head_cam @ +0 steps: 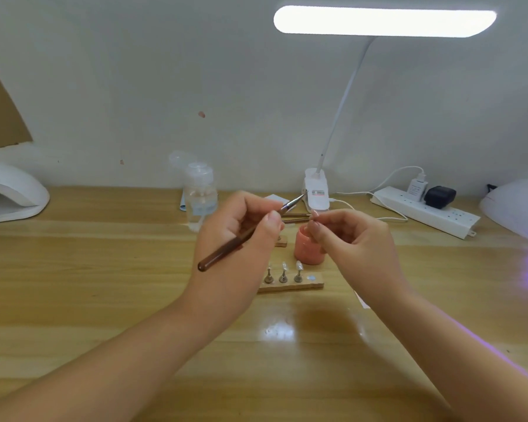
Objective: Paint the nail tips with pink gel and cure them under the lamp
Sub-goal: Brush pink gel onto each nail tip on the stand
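My left hand (pixel 241 226) grips a brown-handled gel brush (pixel 226 249), its thin metal tip pointing up and right. My right hand (pixel 351 236) pinches something small near its fingertips, close to the brush tip; the item is too small to make out. Between and behind the hands stands a pink gel pot (pixel 309 247). In front of it a wooden holder (pixel 290 284) carries three metal stands with clear nail tips (pixel 298 266) on some of them. A white curing lamp (pixel 518 208) at the far right glows purple underneath.
A second white curing lamp (pixel 11 193) sits at the far left. A clear pump bottle (pixel 200 193), a clip-on desk lamp (pixel 317 190), two more brushes (pixel 296 220) and a power strip (pixel 424 210) with plugs line the back of the wooden desk (pixel 104 284).
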Motion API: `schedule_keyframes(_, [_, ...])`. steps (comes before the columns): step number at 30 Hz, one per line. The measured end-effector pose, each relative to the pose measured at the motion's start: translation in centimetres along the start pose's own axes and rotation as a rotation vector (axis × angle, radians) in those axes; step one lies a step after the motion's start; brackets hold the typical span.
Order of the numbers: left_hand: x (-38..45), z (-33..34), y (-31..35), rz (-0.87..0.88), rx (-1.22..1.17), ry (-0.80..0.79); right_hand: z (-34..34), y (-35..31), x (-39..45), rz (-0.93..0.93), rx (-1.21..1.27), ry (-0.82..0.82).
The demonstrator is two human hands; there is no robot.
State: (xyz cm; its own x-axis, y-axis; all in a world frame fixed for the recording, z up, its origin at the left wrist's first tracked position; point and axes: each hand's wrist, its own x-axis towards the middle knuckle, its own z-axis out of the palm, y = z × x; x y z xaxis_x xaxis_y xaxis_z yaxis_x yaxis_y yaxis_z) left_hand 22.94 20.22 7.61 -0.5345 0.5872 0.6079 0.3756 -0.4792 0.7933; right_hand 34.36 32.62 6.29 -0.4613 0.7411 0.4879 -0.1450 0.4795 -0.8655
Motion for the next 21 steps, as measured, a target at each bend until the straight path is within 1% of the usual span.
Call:
schedule_keyframes(7, [-1.1, -0.7, -0.8, -0.037, 0.102, -0.095, 0.3, -0.1, 0.2, -0.059, 0.039, -0.015])
schedule_keyframes(11, [-1.0, -1.3, -0.6, -0.021, 0.084, -0.082, -0.3, 0.7, 0.4, -0.041, -0.033, 0.012])
schedule_keyframes(14, [-0.8, -0.9, -0.7, -0.057, 0.066, -0.064, -0.6, 1.6, 0.5, -0.012, -0.112, 0.013])
schedule_keyframes(18, [-1.0, -0.4, -0.7, -0.105, 0.11, -0.132, -0.5, 2.1, 0.6, -0.013, -0.114, 0.001])
schedule_keyframes(21, [-0.5, -0.6, -0.8, -0.132, 0.089, -0.06, -1.1, 2.6, 0.9, 0.002, -0.126, 0.057])
